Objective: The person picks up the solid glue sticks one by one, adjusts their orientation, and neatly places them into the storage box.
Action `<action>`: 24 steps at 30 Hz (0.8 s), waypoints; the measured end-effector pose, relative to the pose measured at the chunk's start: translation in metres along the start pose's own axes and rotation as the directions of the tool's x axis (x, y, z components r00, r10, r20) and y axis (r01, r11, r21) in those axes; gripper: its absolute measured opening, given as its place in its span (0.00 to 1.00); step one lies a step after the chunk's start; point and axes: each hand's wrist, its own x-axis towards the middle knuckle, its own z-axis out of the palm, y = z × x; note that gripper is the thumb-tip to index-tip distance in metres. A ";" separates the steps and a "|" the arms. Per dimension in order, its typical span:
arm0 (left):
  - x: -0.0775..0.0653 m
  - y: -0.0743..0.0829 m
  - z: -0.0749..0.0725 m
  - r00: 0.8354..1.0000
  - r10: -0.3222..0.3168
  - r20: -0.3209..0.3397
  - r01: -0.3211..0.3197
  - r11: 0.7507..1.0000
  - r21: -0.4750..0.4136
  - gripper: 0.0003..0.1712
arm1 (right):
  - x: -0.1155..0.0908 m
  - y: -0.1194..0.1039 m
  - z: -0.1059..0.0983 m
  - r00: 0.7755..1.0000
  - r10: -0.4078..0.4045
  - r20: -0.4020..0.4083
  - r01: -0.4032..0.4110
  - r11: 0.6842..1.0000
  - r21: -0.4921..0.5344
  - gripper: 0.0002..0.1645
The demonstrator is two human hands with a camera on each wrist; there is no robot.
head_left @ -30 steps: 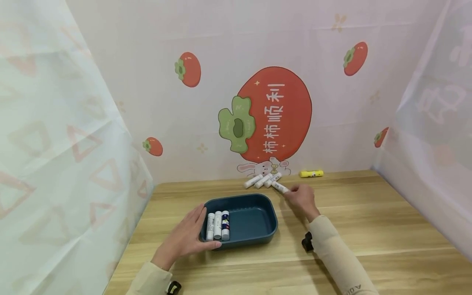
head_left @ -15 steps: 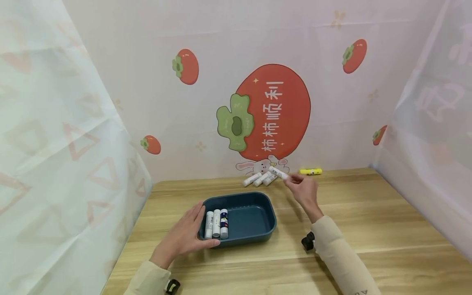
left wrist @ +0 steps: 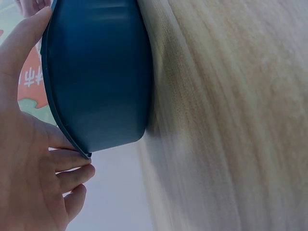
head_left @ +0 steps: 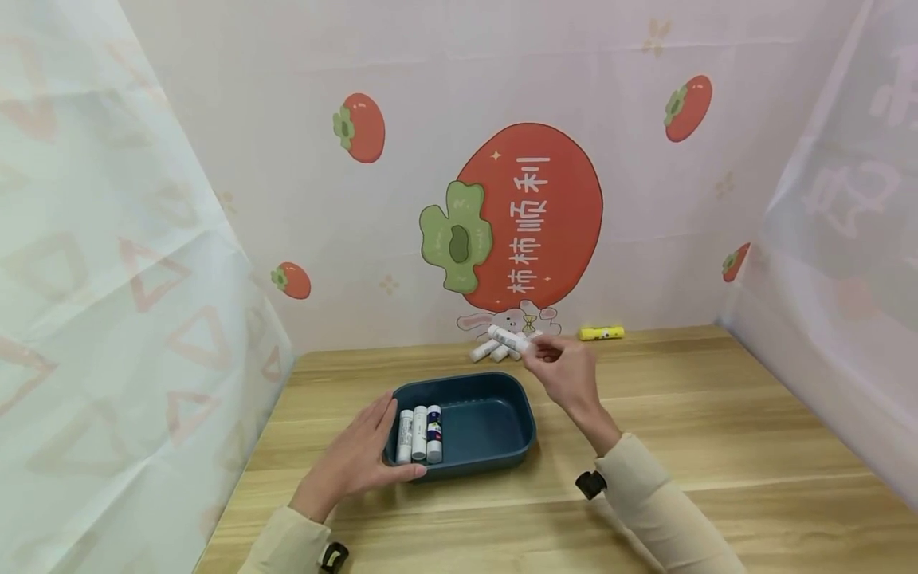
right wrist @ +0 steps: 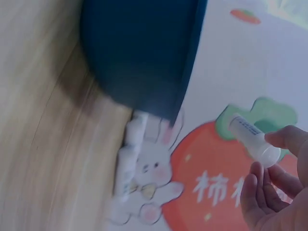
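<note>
Right hand (head_left: 568,376) pinches the white tube (head_left: 508,339) near one end; probably light, stiff, slick, so mid-barrel's surer! Left hand (head_left: 357,451), spread, touches the box (head_left: 480,466).

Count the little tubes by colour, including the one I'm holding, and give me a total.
White tubes: 6 (2 in the tray, 3 at the back, 1 in your right hand)
Navy-and-white tube: 1
Yellow tube: 1
Total: 8

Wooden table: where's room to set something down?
Bare: wooden table right of the right sleeve, nearer than the yellow tube; the right half of the blue tray. Crowded: its left end, with three tubes; behind it, white tubes.
</note>
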 end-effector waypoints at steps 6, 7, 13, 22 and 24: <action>0.002 0.000 -0.001 1.000 -0.003 -0.013 0.003 1.000 0.005 0.75 | -0.015 -0.022 0.010 0.998 -0.042 0.047 0.043 0.999 -0.025 0.14; 0.002 0.000 -0.002 1.000 -0.004 -0.012 0.004 1.000 0.008 0.75 | -0.018 -0.024 0.013 0.997 -0.045 0.057 0.047 0.998 -0.033 0.14; 0.002 -0.001 -0.001 1.000 -0.002 -0.005 0.002 1.000 0.012 0.75 | -0.035 -0.028 0.030 0.990 -0.063 0.128 0.075 0.993 -0.086 0.11; 0.003 -0.002 -0.001 1.000 0.003 -0.009 -0.003 1.000 0.008 0.75 | -0.054 -0.025 0.060 0.967 -0.059 0.248 0.103 0.981 -0.166 0.09; 0.003 -0.001 0.000 1.000 -0.001 -0.005 0.001 1.000 0.007 0.75 | -0.058 -0.025 0.065 0.962 -0.042 0.269 0.094 0.979 -0.183 0.08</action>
